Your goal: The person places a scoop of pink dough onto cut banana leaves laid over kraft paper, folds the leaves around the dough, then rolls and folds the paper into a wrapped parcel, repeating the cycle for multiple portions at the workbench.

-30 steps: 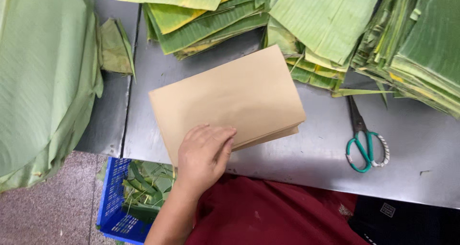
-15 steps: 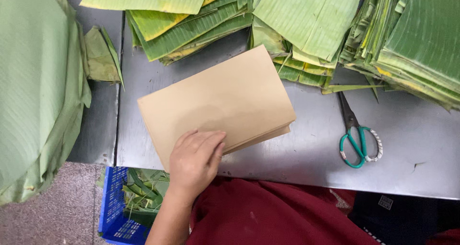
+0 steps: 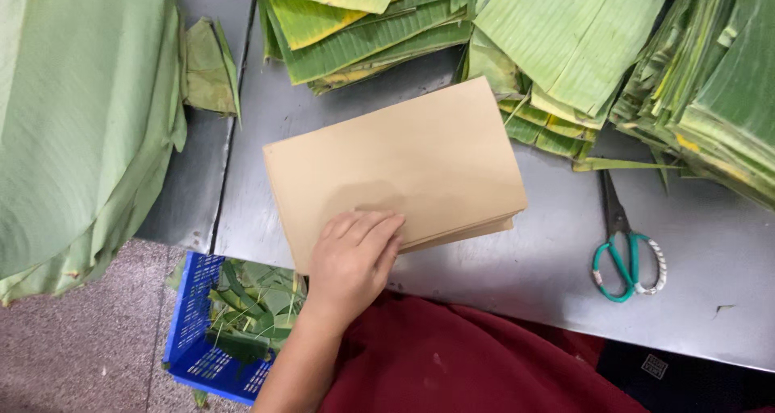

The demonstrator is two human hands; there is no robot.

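Resting flat, left hand (image 3: 351, 259) fingers (image 3: 373, 229) spread narrow atop brown paper stack (image 3: 395, 163).

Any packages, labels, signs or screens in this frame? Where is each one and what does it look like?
Stack of brown paper sheets: middle of the metal table, rectangular, plain tan, no print visible; the left hand rests on its near edge.
Small label: bottom right, on dark fabric below the table edge, a dark square with a pale pattern, too small to make out.
No signs or screens.

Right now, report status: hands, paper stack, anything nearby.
Left hand flat on tan rectangular paper stack. Right hand out of view. Green-handled scissors lie apart on steel table; banana leaves behind.
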